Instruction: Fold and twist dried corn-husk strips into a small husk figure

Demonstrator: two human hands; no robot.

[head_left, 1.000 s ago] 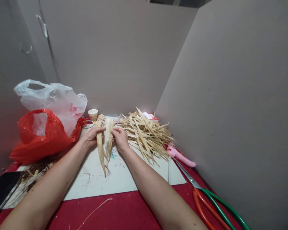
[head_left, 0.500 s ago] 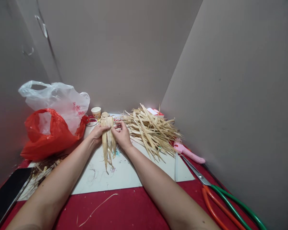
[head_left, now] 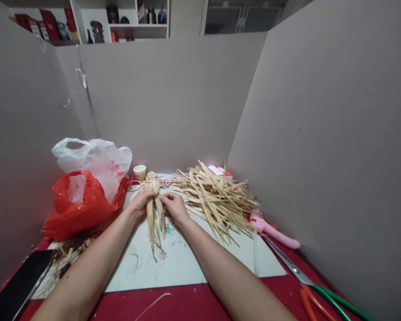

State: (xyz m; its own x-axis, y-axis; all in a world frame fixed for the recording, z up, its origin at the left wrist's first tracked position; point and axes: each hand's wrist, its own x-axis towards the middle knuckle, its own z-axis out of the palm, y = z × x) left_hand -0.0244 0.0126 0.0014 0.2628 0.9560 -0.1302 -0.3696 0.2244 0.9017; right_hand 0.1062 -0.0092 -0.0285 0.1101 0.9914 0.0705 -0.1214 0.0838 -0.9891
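A small bundle of flat, pale straw-coloured leaf strips [head_left: 150, 218] hangs down over the white board near the middle. My left hand [head_left: 142, 200] grips its upper part from the left, with the thumb across the front. My right hand [head_left: 174, 206] is at the bundle's right edge, thumb and index finger pressed together; whatever lies between those fingertips is too small to tell. To the right of my right hand lies a large loose heap of similar dry strips [head_left: 217, 200].
Red bag [head_left: 76, 218] and white plastic bag [head_left: 100, 156] stand left; paper cup [head_left: 139, 172] is behind the bundle. A pink-handled tool [head_left: 274, 232] and long scissors with green and orange handles [head_left: 300, 274] lie right. A black flat object [head_left: 20, 281] is front left.
The view has tilted up, so shelves now show at the top and the table things sit lower. My right fingers have drawn closer together beside the bundle, which my left hand still holds.
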